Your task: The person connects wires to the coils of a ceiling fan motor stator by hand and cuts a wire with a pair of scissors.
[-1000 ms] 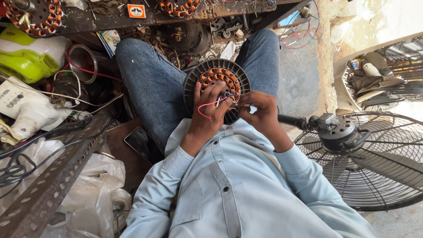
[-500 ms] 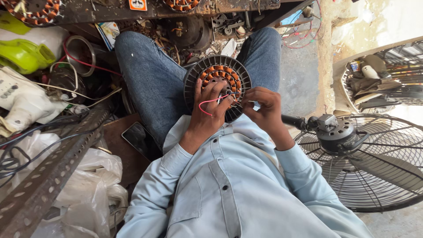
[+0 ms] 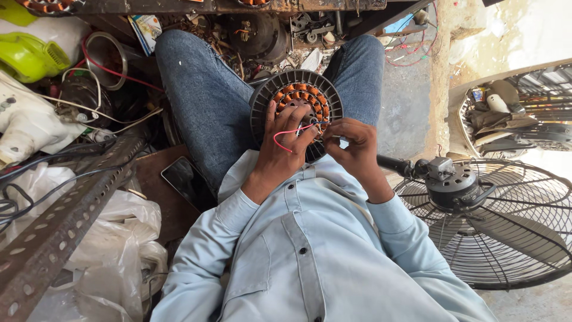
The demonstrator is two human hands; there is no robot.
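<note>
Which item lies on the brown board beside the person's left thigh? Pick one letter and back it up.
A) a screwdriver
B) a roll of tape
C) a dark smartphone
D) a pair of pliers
C: a dark smartphone lies flat, screen up, on the brown board beside the jeans-clad thigh.

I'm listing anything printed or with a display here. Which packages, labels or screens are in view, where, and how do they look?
Phone: lying flat beside the person's left thigh, dark rectangular screen, switched off.
Printed packet: upper left near the knee, flat, pale with blue and yellow.
Plastic bags: lower left, crumpled, translucent white.
</note>
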